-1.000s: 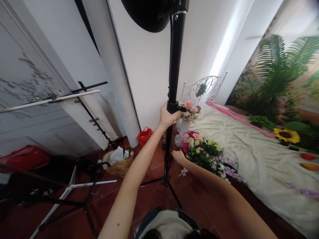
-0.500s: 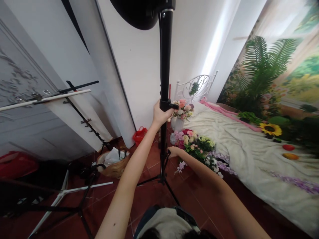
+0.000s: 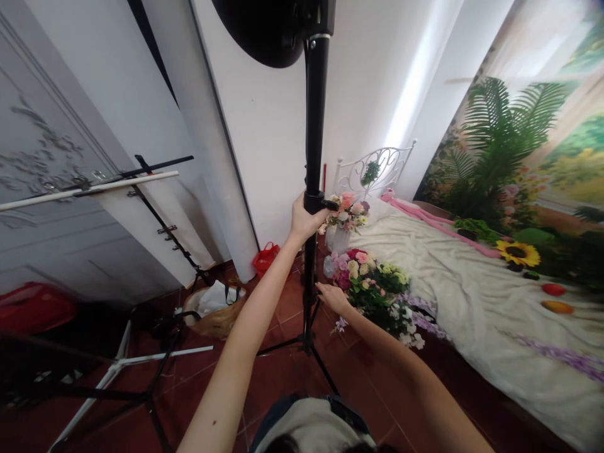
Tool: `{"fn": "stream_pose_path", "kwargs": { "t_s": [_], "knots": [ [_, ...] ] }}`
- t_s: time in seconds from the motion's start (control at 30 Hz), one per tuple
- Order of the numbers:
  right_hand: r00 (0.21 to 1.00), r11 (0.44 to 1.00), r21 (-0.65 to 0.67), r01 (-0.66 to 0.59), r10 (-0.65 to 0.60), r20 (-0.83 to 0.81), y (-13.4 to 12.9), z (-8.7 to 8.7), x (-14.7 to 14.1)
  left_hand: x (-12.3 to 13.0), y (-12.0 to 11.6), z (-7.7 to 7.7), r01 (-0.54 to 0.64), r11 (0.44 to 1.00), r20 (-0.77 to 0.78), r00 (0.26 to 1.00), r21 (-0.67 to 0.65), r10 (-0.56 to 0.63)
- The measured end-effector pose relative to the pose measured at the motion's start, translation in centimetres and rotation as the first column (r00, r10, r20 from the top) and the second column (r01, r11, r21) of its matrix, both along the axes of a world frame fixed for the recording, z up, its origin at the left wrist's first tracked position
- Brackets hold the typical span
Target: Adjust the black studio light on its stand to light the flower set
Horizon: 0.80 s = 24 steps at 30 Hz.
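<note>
A black light stand (image 3: 316,113) rises upright in the middle of the view, with a dark round lamp head (image 3: 268,31) at its top. My left hand (image 3: 304,220) is wrapped round the pole just under a collar with a knob (image 3: 328,204). Lower down, my right hand (image 3: 332,298) is at the right side of the pole, its fingertips at the lower joint; whether they grip the small part there is hidden. The stand's legs (image 3: 324,371) spread over the red tiled floor.
At the right are artificial flowers (image 3: 363,270) and a bed with a cream cover (image 3: 453,283). Left of the stand are a red bag (image 3: 265,259), a basket with a white bag (image 3: 214,302), white tripod legs (image 3: 113,368) and a rack bar (image 3: 94,187).
The view has shifted slightly. My right hand's fingers have moved a little at the lower joint and look more extended. My left hand keeps its place on the pole.
</note>
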State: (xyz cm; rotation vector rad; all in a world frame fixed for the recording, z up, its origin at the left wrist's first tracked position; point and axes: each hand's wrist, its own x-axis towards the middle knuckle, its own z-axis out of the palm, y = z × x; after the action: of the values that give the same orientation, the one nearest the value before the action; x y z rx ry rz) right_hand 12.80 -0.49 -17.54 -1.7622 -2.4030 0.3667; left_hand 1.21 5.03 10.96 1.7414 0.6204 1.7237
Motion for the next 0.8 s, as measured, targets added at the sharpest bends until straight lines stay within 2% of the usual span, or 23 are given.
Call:
{"fn": "stream_pose_path", "kwargs": {
  "t_s": [0.13,0.3,0.37,0.43,0.5,0.6,0.7,0.8],
  "knots": [
    [0.988,0.966,0.256,0.044,-0.005,-0.152,-1.6,-3.4,0.3,0.1,0.0,-0.1,-0.007,1.000,0.010,1.000,-0.007,0.007],
    [0.988,0.936,0.352,0.015,0.041,-0.152,-2.2,-5.4,0.2,0.1,0.0,-0.9,0.000,0.999,0.003,1.000,-0.035,0.000],
    [0.988,0.923,0.383,0.046,0.015,-0.156,-3.0,-6.4,0.0,0.1,-0.1,-1.7,0.014,0.998,-0.002,1.000,-0.056,-0.014],
    [0.989,0.928,0.366,0.066,-0.012,-0.148,-4.3,-8.3,-0.1,-0.1,-0.4,-3.0,0.014,0.996,-0.016,1.000,-0.086,-0.015],
    [0.992,0.956,0.283,0.071,-0.037,-0.123,-6.3,-11.1,0.1,-0.3,-0.7,-4.8,-0.008,0.992,-0.041,0.999,-0.125,0.003],
    [0.977,0.980,0.061,0.189,-0.181,-0.113,-10.1,-16.3,1.0,-0.6,-1.1,-8.3,-0.052,0.978,-0.080,0.996,-0.201,0.036],
    [0.931,0.921,-0.238,0.309,-0.344,-0.121,-14.0,-21.0,2.0,-0.9,-1.1,-12.2,-0.051,0.958,-0.100,0.995,-0.282,0.023],
    [0.897,0.830,-0.440,0.344,-0.428,-0.107,-17.2,-23.9,2.7,-1.0,-1.1,-15.9,-0.028,0.943,-0.094,0.996,-0.331,-0.003]
  ]
}}
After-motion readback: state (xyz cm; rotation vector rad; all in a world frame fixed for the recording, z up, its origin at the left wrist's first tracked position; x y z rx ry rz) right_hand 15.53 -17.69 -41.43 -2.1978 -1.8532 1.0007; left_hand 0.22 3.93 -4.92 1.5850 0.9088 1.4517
